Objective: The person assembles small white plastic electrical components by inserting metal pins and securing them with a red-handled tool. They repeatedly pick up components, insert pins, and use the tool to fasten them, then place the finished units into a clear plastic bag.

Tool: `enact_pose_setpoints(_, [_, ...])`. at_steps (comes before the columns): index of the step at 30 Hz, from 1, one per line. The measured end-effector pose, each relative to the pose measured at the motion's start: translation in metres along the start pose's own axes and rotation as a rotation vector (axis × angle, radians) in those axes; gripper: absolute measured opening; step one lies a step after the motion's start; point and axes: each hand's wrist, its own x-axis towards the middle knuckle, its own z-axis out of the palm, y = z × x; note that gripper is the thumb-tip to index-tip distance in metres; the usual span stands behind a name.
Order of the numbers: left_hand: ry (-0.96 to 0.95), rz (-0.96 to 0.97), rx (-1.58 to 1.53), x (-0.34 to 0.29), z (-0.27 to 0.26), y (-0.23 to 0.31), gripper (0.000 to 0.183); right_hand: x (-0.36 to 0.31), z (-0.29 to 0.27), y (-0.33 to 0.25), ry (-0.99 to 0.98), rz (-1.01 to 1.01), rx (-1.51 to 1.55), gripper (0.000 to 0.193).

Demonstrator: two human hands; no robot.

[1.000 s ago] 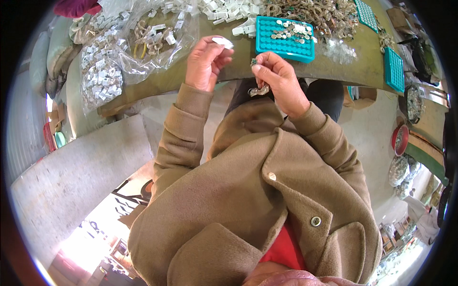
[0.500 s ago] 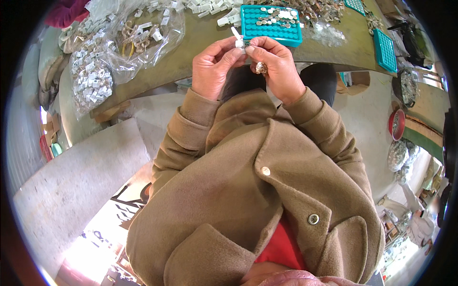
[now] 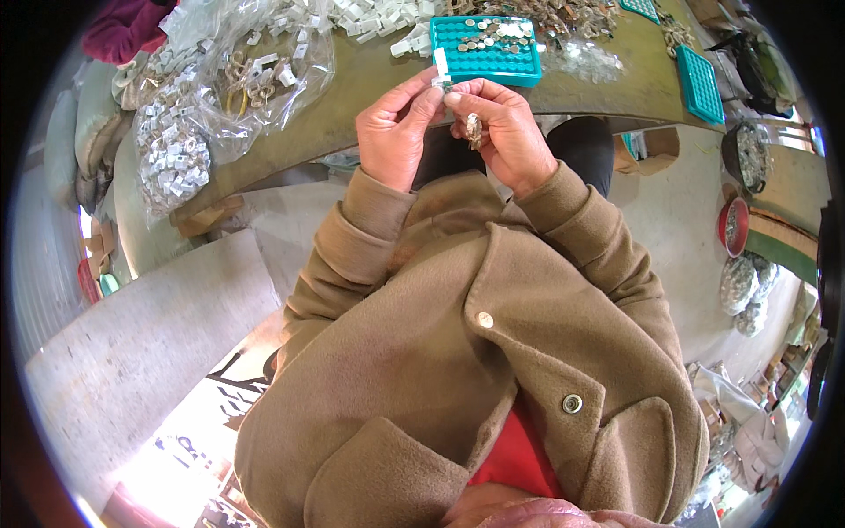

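My left hand [image 3: 398,132] and my right hand [image 3: 500,132] meet in front of my chest, just below the edge of a green table [image 3: 370,84]. Between the fingertips of both hands I pinch a small white plastic piece [image 3: 440,63]. My right hand also holds a few small metal parts [image 3: 473,129] against its palm. Right above the hands, on the table, lies a teal tray [image 3: 488,51] with small metal pieces scattered on it. Both sleeves are brown.
Clear plastic bags of small white pieces [image 3: 176,150] and metal parts [image 3: 255,70] lie on the table's left. A second teal tray [image 3: 700,84] lies at the right. Bowls and bags of parts [image 3: 744,158] stand on the floor at the right.
Both hands have come together and moved closer to my chest. The white piece, first in my left hand alone, is now pinched by both hands.
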Motion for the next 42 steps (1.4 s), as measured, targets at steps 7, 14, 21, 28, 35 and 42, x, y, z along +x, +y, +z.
enact_pose_setpoints(7, [-0.057,-0.128,-0.012,0.000,0.001,0.007,0.029,-0.001,-0.003,-0.001,0.054,-0.151,-0.166,0.007])
enact_pose_setpoints(14, [0.034,-0.250,0.076,0.002,-0.001,0.012,0.027,-0.002,-0.004,-0.002,-0.071,-0.217,-0.317,0.019])
enact_pose_setpoints(21, [0.028,-0.186,0.206,0.000,0.001,0.014,0.025,-0.003,-0.011,-0.012,-0.098,-0.482,-0.724,0.023])
enact_pose_setpoints(28, [0.095,-0.201,0.063,0.001,0.004,0.012,0.022,0.000,-0.016,-0.010,-0.103,-0.425,-0.796,0.025])
enact_pose_setpoints(35, [0.112,-0.405,-0.296,0.003,-0.002,0.012,0.025,0.004,-0.017,-0.008,-0.116,-0.434,-0.751,0.017])
enact_pose_setpoints(42, [0.016,-0.734,-0.856,0.010,-0.015,0.006,0.031,0.002,-0.015,-0.009,-0.027,-0.553,-0.815,0.016])
